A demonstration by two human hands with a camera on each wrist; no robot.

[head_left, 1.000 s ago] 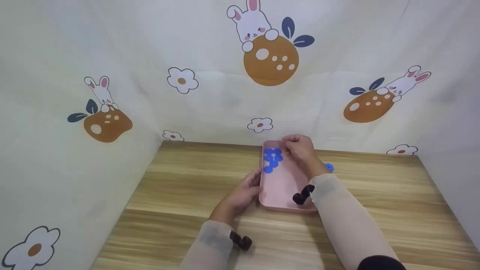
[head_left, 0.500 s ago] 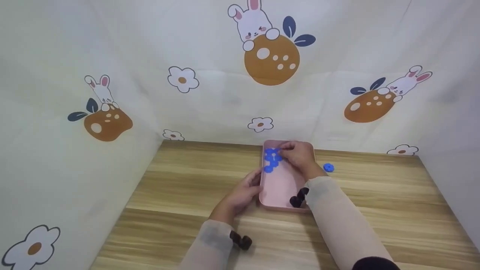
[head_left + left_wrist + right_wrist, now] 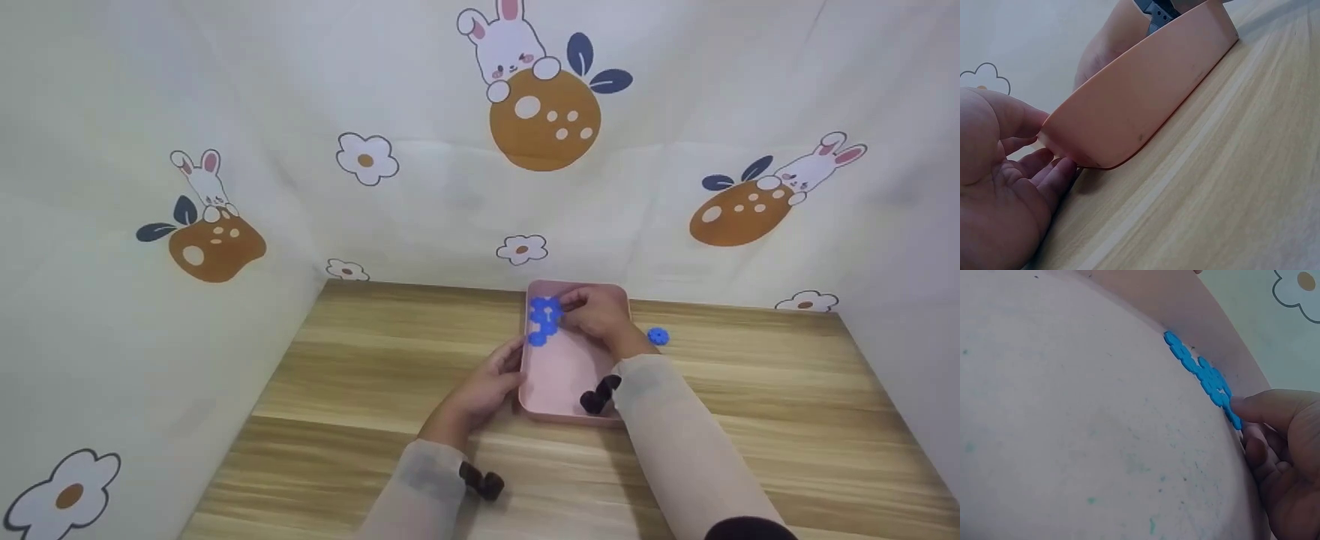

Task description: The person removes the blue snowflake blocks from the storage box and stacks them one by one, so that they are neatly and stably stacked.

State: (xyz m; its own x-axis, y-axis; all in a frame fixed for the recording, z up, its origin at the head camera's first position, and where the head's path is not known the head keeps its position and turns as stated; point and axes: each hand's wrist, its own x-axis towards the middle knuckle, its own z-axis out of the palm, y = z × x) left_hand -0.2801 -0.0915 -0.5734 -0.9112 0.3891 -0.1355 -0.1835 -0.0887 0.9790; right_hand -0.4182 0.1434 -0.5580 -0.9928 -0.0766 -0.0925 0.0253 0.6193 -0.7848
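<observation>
On the table (image 3: 360,360), the pink tray (image 3: 562,382) is braced by the left hand (image 3: 484,386), fingers relaxed — the right hand (image 3: 596,311) pinches the blue flower pieces (image 3: 1206,377) inside, apparently aligning them; next, release seems needed before collecting the loose piece (image 3: 658,336) outside.

Pale backdrop (image 3: 442,206) printed with white rabbits (image 3: 506,52), orange-brown fruits (image 3: 536,142), dark leaves (image 3: 580,54), outlined flowers (image 3: 367,159); wood-grain table (image 3: 360,375) below.

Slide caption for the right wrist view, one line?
Right hand pinching one end of a cluster of blue pieces inside a pink tray, near its wall.
</observation>
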